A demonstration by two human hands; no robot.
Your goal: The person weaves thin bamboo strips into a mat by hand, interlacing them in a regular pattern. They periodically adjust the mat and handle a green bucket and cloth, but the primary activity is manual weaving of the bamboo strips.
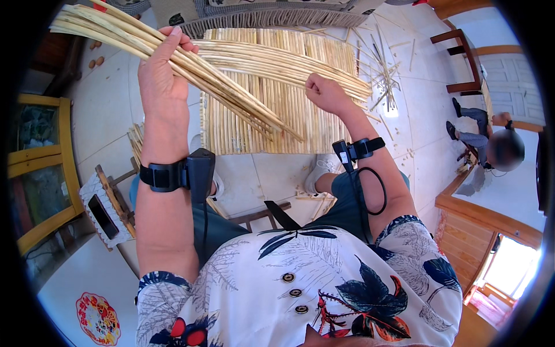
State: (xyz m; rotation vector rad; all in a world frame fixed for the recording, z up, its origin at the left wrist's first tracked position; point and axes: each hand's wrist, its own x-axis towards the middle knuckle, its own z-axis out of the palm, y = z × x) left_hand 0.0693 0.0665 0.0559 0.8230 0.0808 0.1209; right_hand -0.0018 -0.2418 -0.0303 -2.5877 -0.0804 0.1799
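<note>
My left hand (165, 72) is closed around a bundle of long, pale peeled stalks (231, 95), raised and slanting from the far left down toward the middle. Beneath it, a second row of pale stalks (266, 61) lies across a low table topped with slats (231, 130), its ends fanning to the right. Over the right part of this row is my right hand (325, 94), fingers curled into a fist. Whether a stalk sits inside that fist is hidden. Black strapped devices are worn on both my forearms.
Thin sticks (384, 81) lie scattered on the tiled floor right of the table. A fringed cloth (272, 23) hangs along the far side. At left are a small covered stool (107, 208) and a wooden-framed cabinet (40, 156). Another person (480, 133) sits at the far right.
</note>
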